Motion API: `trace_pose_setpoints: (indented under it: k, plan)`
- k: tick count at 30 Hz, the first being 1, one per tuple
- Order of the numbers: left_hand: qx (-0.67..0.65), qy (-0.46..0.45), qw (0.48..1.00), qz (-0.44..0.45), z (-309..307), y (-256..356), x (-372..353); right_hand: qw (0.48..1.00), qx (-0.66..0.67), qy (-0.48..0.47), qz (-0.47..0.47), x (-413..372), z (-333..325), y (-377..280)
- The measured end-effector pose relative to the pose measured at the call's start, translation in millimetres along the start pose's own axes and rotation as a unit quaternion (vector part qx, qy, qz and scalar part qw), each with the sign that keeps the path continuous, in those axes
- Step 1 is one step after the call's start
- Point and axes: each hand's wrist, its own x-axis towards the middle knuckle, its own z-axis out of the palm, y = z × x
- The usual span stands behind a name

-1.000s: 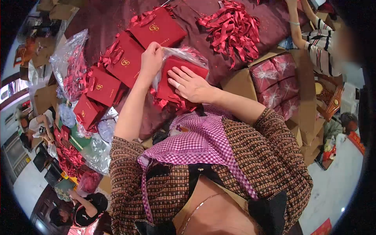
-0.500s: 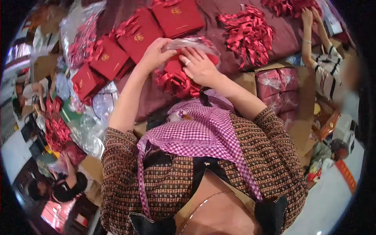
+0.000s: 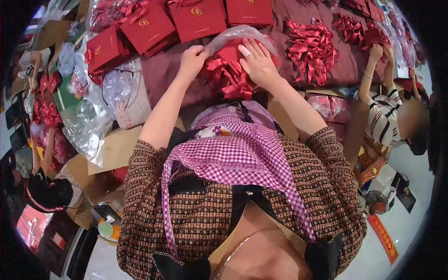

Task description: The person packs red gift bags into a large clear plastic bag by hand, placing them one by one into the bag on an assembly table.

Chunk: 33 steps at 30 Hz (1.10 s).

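In the head view, my left hand (image 3: 192,60) pinches the left edge of a clear plastic bag (image 3: 240,32), thumb and fingers together. My right hand (image 3: 260,63) lies with fingers outstretched on a red stack with red satin ribbons (image 3: 231,77). The plastic arches over the far side of this stack. How far the stack sits inside the bag is hard to see. Just beyond my hands stand red gift bags with gold print (image 3: 196,21), lined up in a row. A pile of red ribbons (image 3: 312,51) is to the right of my right hand.
A dark red cloth (image 3: 163,74) covers the table. Clear plastic (image 3: 88,130) and a cardboard box (image 3: 123,147) are at the left. Another box with wrapped red packs (image 3: 329,107) stands at the right. A co-worker in a striped top (image 3: 382,116) handles red items at the far right.
My left hand has gone from the bag's top to its left edge. My right hand stays on the red stack, fingers spread flat. The camera view has shifted.
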Motion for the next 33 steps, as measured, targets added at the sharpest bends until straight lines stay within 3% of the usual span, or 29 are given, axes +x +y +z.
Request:
trace_pose_setpoints:
  k: [3, 7, 8, 12, 14, 17, 18, 21, 23, 25, 30, 31, 32, 33]
  plan:
    - [-0.141, 0.113, 0.980, -0.087, 3, -20, -5, 0.999, -0.008, -0.047, 0.025, -2, 4, 5]
    - [-0.244, 0.083, 0.957, -0.132, -1, -36, -26, 0.996, 0.004, -0.083, 0.043, -4, 11, 12]
    - [-0.263, 0.080, 0.951, -0.140, 0, -26, -33, 1.000, -0.006, -0.016, 0.020, -4, 15, 15]
    - [-0.328, 0.055, 0.936, -0.116, 12, -37, -36, 1.000, -0.006, 0.010, 0.005, -5, 19, 25]
    - [-0.496, -0.018, 0.830, -0.255, 12, -16, -44, 0.992, 0.043, -0.085, 0.077, -4, 17, 26]
    - [-0.584, -0.147, 0.744, -0.290, 11, -21, -52, 0.993, 0.035, -0.084, 0.074, -4, 18, 29]
    - [-0.480, -0.158, 0.808, -0.304, 18, -25, -53, 0.995, 0.028, -0.073, 0.067, -5, 19, 29]
    - [-0.499, -0.268, 0.776, -0.277, 23, -11, -72, 0.997, 0.025, -0.047, 0.051, -6, 26, 32]
    - [-0.450, -0.288, 0.804, -0.261, 32, -10, -81, 0.997, 0.027, -0.051, 0.059, -5, 26, 32]
    - [-0.437, -0.278, 0.818, -0.250, 40, -4, -88, 0.996, 0.038, -0.054, 0.061, -5, 24, 33]
    - [-0.584, -0.256, 0.728, -0.251, 25, 34, -88, 0.997, 0.005, -0.048, 0.064, -2, 29, 35]
    - [-0.548, -0.240, 0.770, -0.222, 19, 39, -82, 0.997, -0.011, -0.051, 0.064, 0, 33, 36]
    - [-0.554, -0.219, 0.775, -0.211, 11, 42, -75, 0.996, -0.026, -0.055, 0.064, 0, 35, 35]
    - [-0.562, -0.197, 0.779, -0.197, 4, 47, -68, 0.996, -0.046, -0.076, 0.003, -3, 30, 41]
